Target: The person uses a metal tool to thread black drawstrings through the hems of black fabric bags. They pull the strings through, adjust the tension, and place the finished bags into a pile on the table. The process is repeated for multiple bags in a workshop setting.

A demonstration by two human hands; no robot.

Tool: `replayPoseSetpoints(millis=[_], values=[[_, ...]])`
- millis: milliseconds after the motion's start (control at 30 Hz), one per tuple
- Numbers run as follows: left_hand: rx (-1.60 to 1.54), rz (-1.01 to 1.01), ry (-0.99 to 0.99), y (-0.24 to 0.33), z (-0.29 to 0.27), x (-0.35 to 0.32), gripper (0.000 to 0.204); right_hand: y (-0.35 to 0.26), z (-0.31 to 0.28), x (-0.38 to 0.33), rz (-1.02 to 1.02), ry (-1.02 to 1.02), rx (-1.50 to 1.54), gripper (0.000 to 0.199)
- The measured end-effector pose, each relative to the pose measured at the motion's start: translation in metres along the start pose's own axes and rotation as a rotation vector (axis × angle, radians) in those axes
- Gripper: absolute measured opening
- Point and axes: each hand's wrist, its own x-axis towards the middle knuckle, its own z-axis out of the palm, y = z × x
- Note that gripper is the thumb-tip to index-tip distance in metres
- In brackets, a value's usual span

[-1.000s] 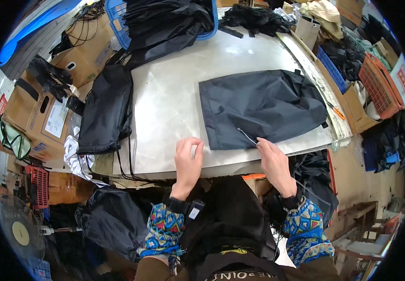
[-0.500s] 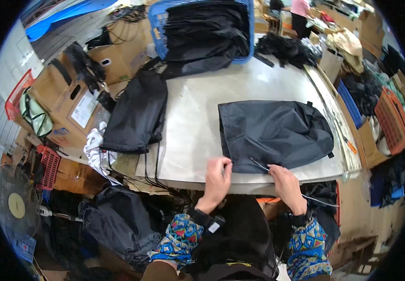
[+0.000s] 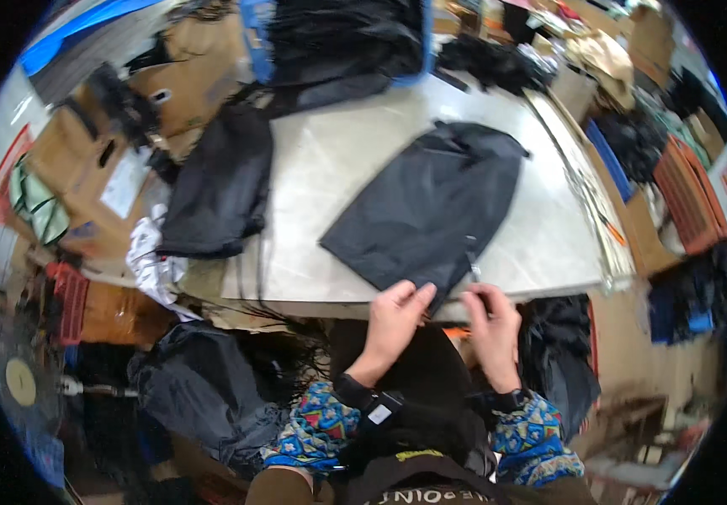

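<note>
A black fabric bag (image 3: 431, 202) lies slanted on the pale tabletop, its near corner drawn down over the table's front edge. My left hand (image 3: 395, 324) pinches that corner, fingers pressed together on the cloth. Close by on the right, my right hand (image 3: 494, 328) is closed round a thin metal tool (image 3: 474, 268). The tool's bright tip points away from me and overlaps the bag's right edge. Blur hides its exact kind, and I cannot tell whether it touches the cloth.
Another black bag (image 3: 216, 181) with hanging cords lies on the left. Behind stands a blue basket (image 3: 427, 42) stacked with black cloth pieces. Cardboard boxes (image 3: 86, 168) line the left side; pale strips (image 3: 574, 168) run along the right edge. Dark fabric (image 3: 204, 396) hangs below the table.
The bag has turned, and its near corner has been pulled toward me over the edge. My right hand has moved slightly left and nearer me, and the tool now points more steeply away.
</note>
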Motion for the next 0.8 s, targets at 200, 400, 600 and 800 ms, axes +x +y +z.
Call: replayPoseSetpoints(millis=[200, 400, 600, 800], values=[[-0.273, -0.084, -0.17, 0.009, 0.01, -0.008, 0.02, -0.005, 0.003, -0.011, 0.163, -0.099, 0.043, 0.026], [-0.477, -0.226, -0.272, 0.005, 0.0, -0.016, 0.02, -0.003, -0.002, -0.012, -0.032, -0.139, -0.038, 0.014], [-0.74, -0.392, -0.14, 0.012, -0.001, -0.018, 0.018, -0.029, -0.027, -0.019, -0.115, -0.199, -0.175, 0.016], [-0.761, -0.395, -0.041, 0.014, 0.004, -0.016, 0.016, -0.037, -0.048, -0.037, -0.17, -0.32, -0.348, 0.015]])
